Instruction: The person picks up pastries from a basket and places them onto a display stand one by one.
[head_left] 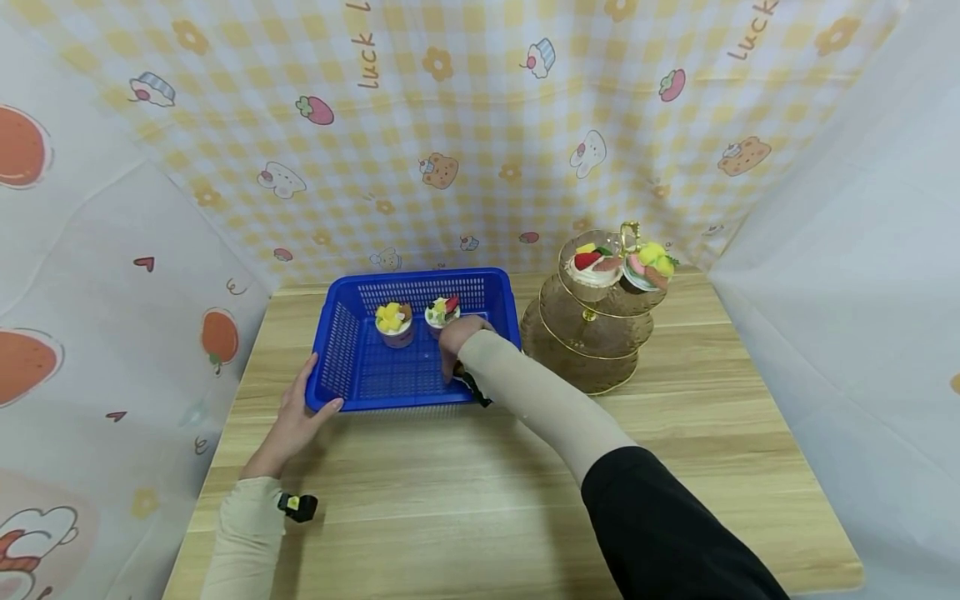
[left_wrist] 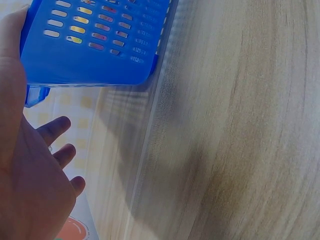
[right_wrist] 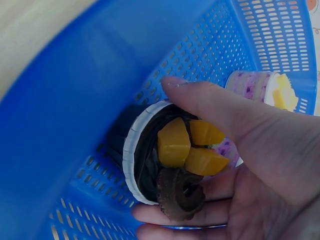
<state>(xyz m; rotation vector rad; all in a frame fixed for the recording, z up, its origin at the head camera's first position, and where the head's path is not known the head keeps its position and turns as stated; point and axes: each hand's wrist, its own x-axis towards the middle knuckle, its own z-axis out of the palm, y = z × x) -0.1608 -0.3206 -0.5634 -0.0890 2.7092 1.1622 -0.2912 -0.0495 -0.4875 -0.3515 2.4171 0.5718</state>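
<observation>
On a pale wooden desk point(head_left: 450, 483) walled by checkered cloth, the right hand point(right_wrist: 240, 165) grips a chocolate cupcake point(right_wrist: 170, 165) inside the blue basket point(head_left: 352, 367); the left hand point(head_left: 296, 421) rests open-fingered against its corner.

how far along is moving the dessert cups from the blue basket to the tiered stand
Done: two cups sit on the top tier of the tiered stand. In hand: the right hand grips a chocolate cup inside the blue basket, which the left hand steadies. Left: two more cups wait in the basket; the lower tiers look bare.
</observation>
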